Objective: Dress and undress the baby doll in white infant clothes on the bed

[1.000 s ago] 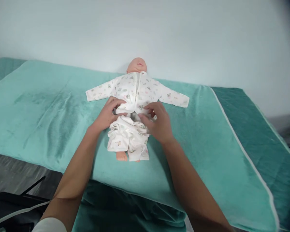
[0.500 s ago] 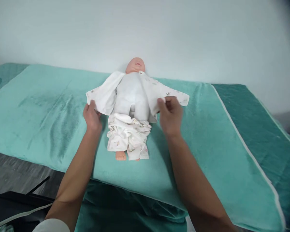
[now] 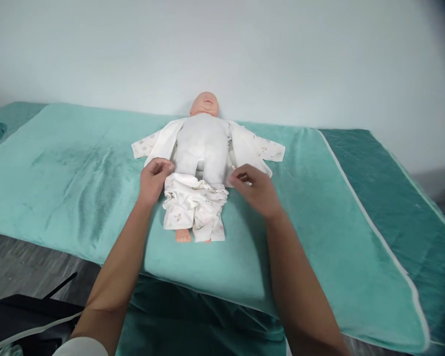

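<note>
A baby doll (image 3: 202, 138) lies on its back with a white cloth body. Its white printed shirt (image 3: 246, 146) is spread wide at the front, with the sleeves out to both sides. Printed baby pants (image 3: 195, 202) are bunched around the legs, and the feet show below the hems. Beside the left end of the waistband is my left hand (image 3: 154, 180), fingers bent and slightly apart. My right hand (image 3: 254, 188) hovers by the waistband's other end, thumb and fingers apart. I see no cloth gripped in either one.
A light green cover (image 3: 319, 212) with a pale edge lies over the darker green bed. A white wall (image 3: 222, 44) stands behind the doll's head. At lower left are a black object (image 3: 25, 316) and a pale cable (image 3: 33, 330).
Both hands have let go of the shirt fronts and moved inward to the sides of the pants' waistband. The shirt's right front now lies folded outward, away from the body.
</note>
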A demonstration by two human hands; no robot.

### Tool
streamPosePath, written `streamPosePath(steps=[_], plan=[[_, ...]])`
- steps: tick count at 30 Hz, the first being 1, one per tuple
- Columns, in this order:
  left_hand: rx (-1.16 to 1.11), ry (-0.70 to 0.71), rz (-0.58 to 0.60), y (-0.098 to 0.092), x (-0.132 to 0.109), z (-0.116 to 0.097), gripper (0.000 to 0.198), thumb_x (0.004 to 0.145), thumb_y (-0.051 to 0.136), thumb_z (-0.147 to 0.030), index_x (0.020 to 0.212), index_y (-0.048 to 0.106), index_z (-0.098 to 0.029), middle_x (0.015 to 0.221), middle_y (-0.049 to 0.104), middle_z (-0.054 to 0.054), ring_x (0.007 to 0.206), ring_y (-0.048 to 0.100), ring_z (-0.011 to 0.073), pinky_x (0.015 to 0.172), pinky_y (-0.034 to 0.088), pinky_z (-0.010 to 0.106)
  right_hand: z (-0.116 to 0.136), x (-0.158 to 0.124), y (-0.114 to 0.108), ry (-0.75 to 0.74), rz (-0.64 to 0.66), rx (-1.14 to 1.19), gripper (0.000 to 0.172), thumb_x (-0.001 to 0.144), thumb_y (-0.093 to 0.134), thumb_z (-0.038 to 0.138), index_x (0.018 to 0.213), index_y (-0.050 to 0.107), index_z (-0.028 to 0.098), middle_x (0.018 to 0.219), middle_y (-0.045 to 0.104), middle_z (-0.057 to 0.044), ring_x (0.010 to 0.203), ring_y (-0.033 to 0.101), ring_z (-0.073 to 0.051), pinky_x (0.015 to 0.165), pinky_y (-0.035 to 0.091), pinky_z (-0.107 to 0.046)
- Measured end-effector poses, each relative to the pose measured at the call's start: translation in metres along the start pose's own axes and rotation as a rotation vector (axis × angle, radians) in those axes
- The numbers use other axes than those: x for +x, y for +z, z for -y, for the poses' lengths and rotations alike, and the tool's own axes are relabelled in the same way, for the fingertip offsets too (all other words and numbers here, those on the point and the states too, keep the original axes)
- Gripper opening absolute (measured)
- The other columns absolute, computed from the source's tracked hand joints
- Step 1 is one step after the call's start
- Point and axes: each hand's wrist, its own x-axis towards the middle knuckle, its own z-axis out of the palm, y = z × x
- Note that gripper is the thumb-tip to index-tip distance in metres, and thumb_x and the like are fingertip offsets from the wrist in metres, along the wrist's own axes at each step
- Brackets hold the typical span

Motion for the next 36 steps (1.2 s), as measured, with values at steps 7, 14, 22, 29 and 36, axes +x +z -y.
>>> streamPosePath(steps=[7, 14, 22, 29, 36], plan=[[0.016, -0.044, 0.516, -0.018, -0.004, -0.014, 0.015, 0.079, 0.083, -0.034, 0.089, 0.083, -0.023, 0.085, 0.063, 0.002, 0.071, 0.051, 0.0109, 0.063, 0.038, 0.025, 0.009, -0.004, 0.006, -0.123, 0.295, 0.065, 0.019, 0.085, 0.077, 0.037, 0.097, 0.068, 0.024, 0.104, 0.067, -0.004, 0.096, 0.061, -0.02, 0.083, 0.05, -0.035], [0.141, -0.114, 0.739, -0.033, -0.01, -0.025, 0.019, 0.082, 0.079, -0.037, 0.095, 0.083, -0.024, 0.081, 0.058, 0.002, 0.066, 0.049, 0.0115, 0.058, 0.04, 0.024, 0.013, -0.003, 0.006, -0.079, 0.357, 0.035, 0.02, 0.085, 0.075, 0.037, 0.089, 0.06, 0.024, 0.094, 0.061, -0.001, 0.087, 0.056, -0.018, 0.08, 0.048, -0.034], [0.233, 0.002, 0.614, -0.03, -0.025, -0.017, 0.011, 0.082, 0.074, -0.029, 0.078, 0.07, -0.019, 0.072, 0.053, -0.002, 0.066, 0.044, 0.0106, 0.061, 0.036, 0.023, 0.004, -0.002, 0.023, -0.219, 0.151, -0.005, 0.016, 0.093, 0.062, 0.03, 0.085, 0.05, 0.024, 0.087, 0.057, 0.0, 0.08, 0.052, -0.017, 0.078, 0.043, -0.034], [0.419, 0.354, 0.159, -0.007, -0.024, -0.01, 0.016, 0.093, 0.065, -0.035, 0.089, 0.071, -0.022, 0.069, 0.056, -0.001, 0.063, 0.047, 0.0127, 0.063, 0.037, 0.026, -0.002, 0.006, 0.046, -0.125, -0.18, -0.017, 0.012, 0.093, 0.06, 0.03, 0.091, 0.05, 0.025, 0.082, 0.052, 0.002, 0.071, 0.047, -0.014, 0.069, 0.041, -0.031], [0.593, 0.517, 0.066, 0.015, 0.011, 0.001, 0.019, 0.099, 0.055, -0.038, 0.096, 0.066, -0.022, 0.085, 0.062, 0.004, 0.076, 0.056, 0.0181, 0.069, 0.038, 0.029, -0.002, 0.005, 0.051, -0.028, -0.266, 0.048, 0.014, 0.095, 0.06, 0.037, 0.095, 0.056, 0.023, 0.076, 0.05, 0.004, 0.068, 0.046, -0.013, 0.068, 0.041, -0.03]])
